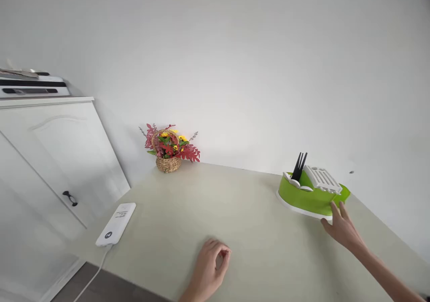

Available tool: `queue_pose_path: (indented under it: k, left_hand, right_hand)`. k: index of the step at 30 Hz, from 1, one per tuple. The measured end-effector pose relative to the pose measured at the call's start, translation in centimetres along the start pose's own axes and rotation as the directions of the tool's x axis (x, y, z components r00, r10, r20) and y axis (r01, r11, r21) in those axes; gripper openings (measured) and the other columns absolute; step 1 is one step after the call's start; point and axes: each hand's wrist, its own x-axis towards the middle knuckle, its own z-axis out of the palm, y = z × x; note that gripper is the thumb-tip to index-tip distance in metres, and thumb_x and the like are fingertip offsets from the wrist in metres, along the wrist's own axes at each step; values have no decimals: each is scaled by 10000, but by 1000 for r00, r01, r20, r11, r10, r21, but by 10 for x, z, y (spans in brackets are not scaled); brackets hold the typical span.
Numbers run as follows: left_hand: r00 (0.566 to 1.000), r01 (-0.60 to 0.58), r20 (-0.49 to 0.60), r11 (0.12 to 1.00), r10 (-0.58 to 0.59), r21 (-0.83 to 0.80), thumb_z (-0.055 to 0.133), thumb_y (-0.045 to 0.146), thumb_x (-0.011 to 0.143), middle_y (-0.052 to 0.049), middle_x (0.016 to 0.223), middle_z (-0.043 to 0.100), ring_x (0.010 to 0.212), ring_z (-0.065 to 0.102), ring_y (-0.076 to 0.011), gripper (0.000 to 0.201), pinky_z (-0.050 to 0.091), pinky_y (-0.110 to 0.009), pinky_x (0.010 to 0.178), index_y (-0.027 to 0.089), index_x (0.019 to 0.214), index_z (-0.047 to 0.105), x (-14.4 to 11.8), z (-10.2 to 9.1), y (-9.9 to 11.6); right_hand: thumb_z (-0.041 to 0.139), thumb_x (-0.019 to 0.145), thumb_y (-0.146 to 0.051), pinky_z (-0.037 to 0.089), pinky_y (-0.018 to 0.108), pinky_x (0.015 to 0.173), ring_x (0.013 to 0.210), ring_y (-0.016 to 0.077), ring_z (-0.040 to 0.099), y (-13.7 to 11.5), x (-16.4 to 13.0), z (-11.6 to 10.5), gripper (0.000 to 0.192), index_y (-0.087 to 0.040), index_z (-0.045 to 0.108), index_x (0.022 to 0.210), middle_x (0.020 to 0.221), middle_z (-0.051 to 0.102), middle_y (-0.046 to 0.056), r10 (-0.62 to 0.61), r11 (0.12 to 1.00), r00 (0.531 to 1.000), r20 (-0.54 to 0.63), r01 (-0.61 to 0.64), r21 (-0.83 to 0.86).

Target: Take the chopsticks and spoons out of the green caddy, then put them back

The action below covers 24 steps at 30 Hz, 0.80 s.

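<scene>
My right hand (341, 227) reaches to the far right of the pale table (242, 221) and its fingertips touch the near edge of a green and white dish rack (307, 197). Black utensils (298, 166) stand upright in the rack's cup, and a white slotted insert lies across its top. The fingers are spread and hold nothing. My left hand (210, 267) rests on the table near the front edge, fingers curled loosely inward with nothing in them.
A small wicker basket of red and yellow flowers (169, 147) stands at the back against the wall. A white power bank (116, 223) with a cable lies at the table's left edge. A white cabinet (50, 159) stands to the left.
</scene>
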Motion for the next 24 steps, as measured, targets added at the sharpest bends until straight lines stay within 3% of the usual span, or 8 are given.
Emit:
queue_pose_path:
  k: [4,8,11,16,24]
  left_hand:
    - [1000,-6,1,1000,6,-11,513,268,1023,-32,831,706,848,649,-206,202,514,-361,853,230,875,646,0,1,1]
    - [1000,8,19,1000,-7,-18,500,274,1027,-37,842,708,854,647,-209,209,514,-370,853,227,889,649,-1,1,0]
    - [1000,16,21,999,-16,-33,495,280,1031,-44,856,710,864,647,-211,218,516,-371,845,224,885,648,-1,0,-1]
    - [1000,16,6,999,-16,-47,499,285,1028,-47,861,710,866,649,-214,218,518,-372,845,226,881,650,-3,-1,0]
    - [1000,23,-3,998,-24,-64,519,270,1022,-32,867,709,880,644,-209,193,509,-368,857,228,887,650,-4,0,-3]
  right_hand:
    - [436,859,-553,513,534,996,1295,446,582,5,-6,5,849,-117,340,1581,1713,133,230,-5,999,1000,6,5,-39]
    - [395,901,-575,556,511,916,1158,397,671,0,-17,6,825,-146,301,1599,1723,115,202,-62,993,998,18,64,-100]
    - [387,921,-572,578,502,857,1204,401,649,-13,-28,10,835,-163,215,1629,1726,80,208,-96,989,995,14,97,-112]
    - [429,911,-536,591,486,825,1403,425,490,-43,-48,19,880,-227,85,1659,1733,53,172,-166,980,986,-20,163,-112]
    - [394,983,-457,616,448,803,1415,398,489,-94,-77,19,814,-250,10,1670,1740,47,151,-294,950,956,13,294,-102]
